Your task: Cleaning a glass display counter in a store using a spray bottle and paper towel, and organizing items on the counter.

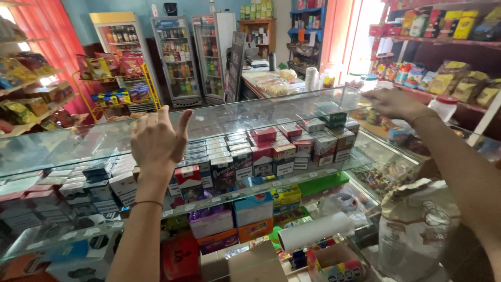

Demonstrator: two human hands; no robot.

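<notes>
My left hand (156, 141) is raised above the glass display counter (78, 143), fingers apart and pointing up, holding nothing. My right hand (391, 102) reaches far to the right end of the counter top, fingers spread and resting flat near the glass edge, with nothing in it. Under the glass, between the hands, stand rows of small red, white and dark packs (271, 151) on a glass shelf. Larger coloured boxes (253, 209) sit on the shelf below.
A white paper roll (315, 231) and a brown paper sack (417, 224) lie low at the right. Shelves of snack bags (459, 83) line the right wall. Drink fridges (177, 57) stand at the back, and a yellow rack (112, 94) is at the left.
</notes>
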